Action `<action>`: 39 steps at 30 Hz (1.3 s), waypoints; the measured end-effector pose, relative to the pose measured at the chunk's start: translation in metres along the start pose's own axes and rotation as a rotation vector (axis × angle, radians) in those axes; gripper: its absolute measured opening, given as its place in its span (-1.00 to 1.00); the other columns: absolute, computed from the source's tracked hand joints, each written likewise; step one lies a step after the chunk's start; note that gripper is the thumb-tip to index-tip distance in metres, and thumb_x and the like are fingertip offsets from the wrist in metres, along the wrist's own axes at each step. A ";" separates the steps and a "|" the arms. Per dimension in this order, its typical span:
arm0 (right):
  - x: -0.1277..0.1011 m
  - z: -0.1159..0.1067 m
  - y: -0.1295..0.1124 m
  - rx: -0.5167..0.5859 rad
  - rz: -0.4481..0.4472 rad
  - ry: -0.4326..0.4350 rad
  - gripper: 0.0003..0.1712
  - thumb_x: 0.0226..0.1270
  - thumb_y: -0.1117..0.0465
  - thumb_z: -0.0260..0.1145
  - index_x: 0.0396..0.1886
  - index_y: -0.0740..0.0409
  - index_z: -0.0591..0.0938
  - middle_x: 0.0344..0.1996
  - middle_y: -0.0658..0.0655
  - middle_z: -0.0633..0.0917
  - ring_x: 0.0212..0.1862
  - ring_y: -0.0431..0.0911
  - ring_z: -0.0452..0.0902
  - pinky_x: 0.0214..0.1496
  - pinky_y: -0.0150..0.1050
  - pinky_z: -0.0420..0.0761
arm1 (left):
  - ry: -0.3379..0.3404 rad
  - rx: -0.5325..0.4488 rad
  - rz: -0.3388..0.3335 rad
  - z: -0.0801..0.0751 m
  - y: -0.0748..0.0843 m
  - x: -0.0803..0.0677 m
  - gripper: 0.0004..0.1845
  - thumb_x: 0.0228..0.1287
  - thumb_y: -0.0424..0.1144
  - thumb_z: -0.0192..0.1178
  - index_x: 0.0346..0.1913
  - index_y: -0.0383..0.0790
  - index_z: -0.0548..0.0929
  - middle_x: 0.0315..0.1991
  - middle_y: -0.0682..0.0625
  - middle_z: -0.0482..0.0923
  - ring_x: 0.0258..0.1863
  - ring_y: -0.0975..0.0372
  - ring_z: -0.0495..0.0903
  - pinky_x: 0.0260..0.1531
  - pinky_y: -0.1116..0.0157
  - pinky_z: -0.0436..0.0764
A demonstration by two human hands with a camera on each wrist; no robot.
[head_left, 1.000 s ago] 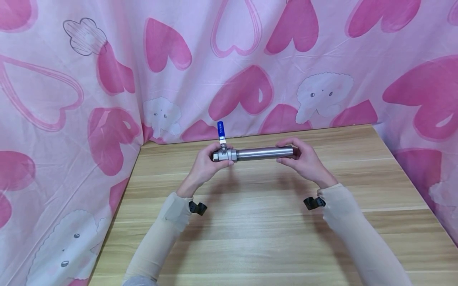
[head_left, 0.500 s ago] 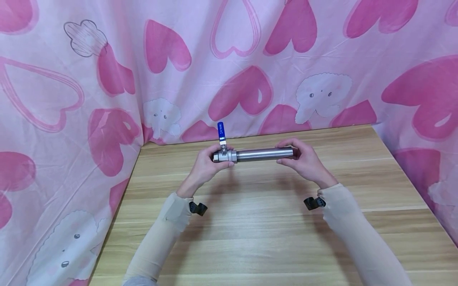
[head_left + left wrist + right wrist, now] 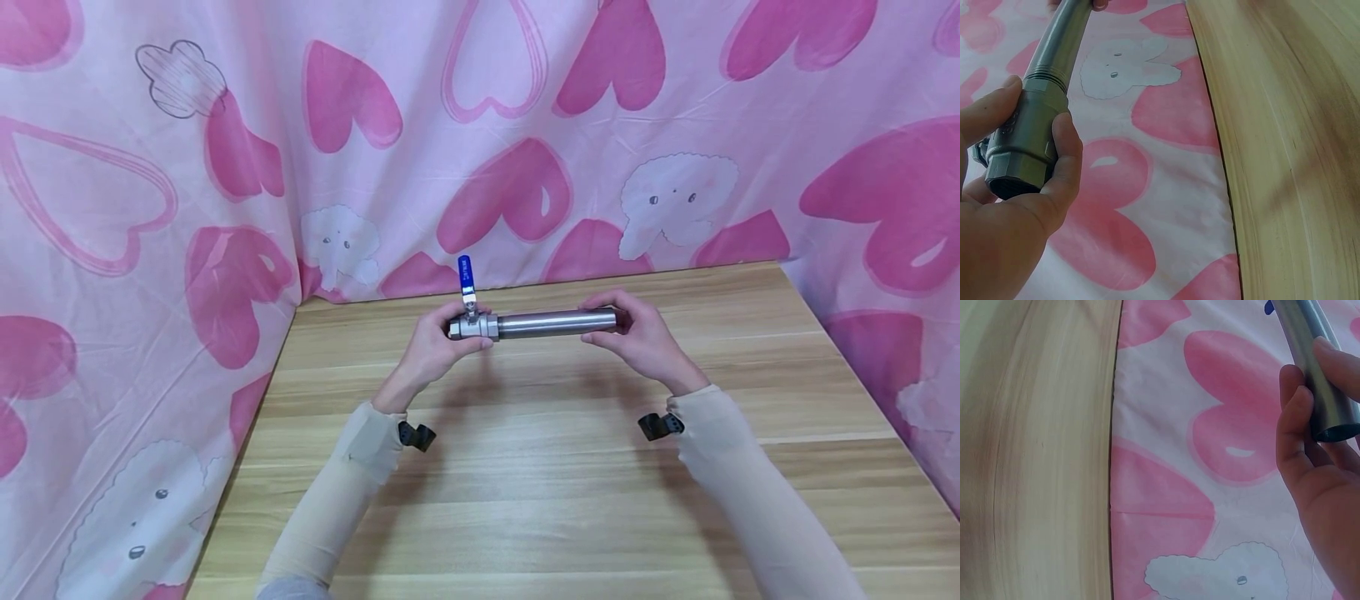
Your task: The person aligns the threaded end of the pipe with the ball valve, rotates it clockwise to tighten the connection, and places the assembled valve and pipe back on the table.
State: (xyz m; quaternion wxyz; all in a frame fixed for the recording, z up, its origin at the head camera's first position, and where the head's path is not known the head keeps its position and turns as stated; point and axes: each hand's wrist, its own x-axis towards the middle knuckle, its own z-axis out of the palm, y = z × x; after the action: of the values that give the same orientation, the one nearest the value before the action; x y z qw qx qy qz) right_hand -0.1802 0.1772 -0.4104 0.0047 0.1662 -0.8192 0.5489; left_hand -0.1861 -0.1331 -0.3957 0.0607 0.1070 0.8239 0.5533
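A silver ball valve point(image 3: 474, 327) with a blue lever handle point(image 3: 466, 273) is joined to a steel pipe point(image 3: 551, 323); both are held level above the table. My left hand point(image 3: 432, 346) grips the valve body, its thumb on the near side and fingers behind. Threads show where the pipe point(image 3: 1060, 50) meets the valve point(image 3: 1022, 137) in the left wrist view. My right hand point(image 3: 641, 337) holds the pipe's far right end between thumb and fingers. The open end of the pipe point(image 3: 1329, 406) faces the wrist in the right wrist view. The lever points away from me.
The wood-grain table point(image 3: 495, 500) spreads beneath both hands. A pink curtain point(image 3: 510, 108) printed with hearts stands along the back and both sides. Each forearm carries a small black wrist camera, one on the left point(image 3: 417, 436) and one on the right point(image 3: 661, 426).
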 end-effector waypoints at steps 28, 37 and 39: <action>0.000 -0.002 0.001 -0.028 0.037 0.011 -0.54 0.16 0.24 0.45 0.07 0.13 0.58 -0.02 0.18 0.63 -0.18 -0.17 0.58 -0.17 -0.44 0.60 | 0.000 -0.010 0.017 0.002 0.000 0.002 -0.51 -0.01 -0.26 0.49 0.07 -0.07 0.65 0.01 -0.07 0.64 -0.13 0.17 0.53 -0.13 0.31 0.54; 0.000 -0.003 0.002 -0.031 0.068 0.013 -0.50 0.17 0.19 0.45 0.10 0.17 0.56 -0.03 0.14 0.63 -0.17 -0.10 0.57 -0.19 -0.41 0.61 | -0.012 0.014 0.003 0.001 0.027 -0.009 -0.54 0.04 -0.35 0.44 0.07 -0.21 0.64 0.01 -0.15 0.63 -0.13 0.17 0.53 -0.13 0.33 0.53; 0.000 -0.003 0.003 -0.032 0.081 0.019 -0.51 0.17 0.17 0.45 0.10 0.14 0.57 -0.04 0.12 0.63 -0.17 -0.08 0.56 -0.19 -0.40 0.61 | -0.014 0.013 -0.005 0.001 0.028 -0.009 -0.54 0.03 -0.35 0.44 0.06 -0.20 0.64 0.01 -0.14 0.63 -0.13 0.17 0.53 -0.12 0.33 0.53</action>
State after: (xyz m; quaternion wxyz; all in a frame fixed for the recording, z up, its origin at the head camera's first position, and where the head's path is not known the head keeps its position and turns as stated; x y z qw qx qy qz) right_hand -0.1815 0.1812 -0.4121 -0.0070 0.1278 -0.8338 0.5371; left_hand -0.1744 -0.1246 -0.3707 0.0670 0.1092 0.8273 0.5470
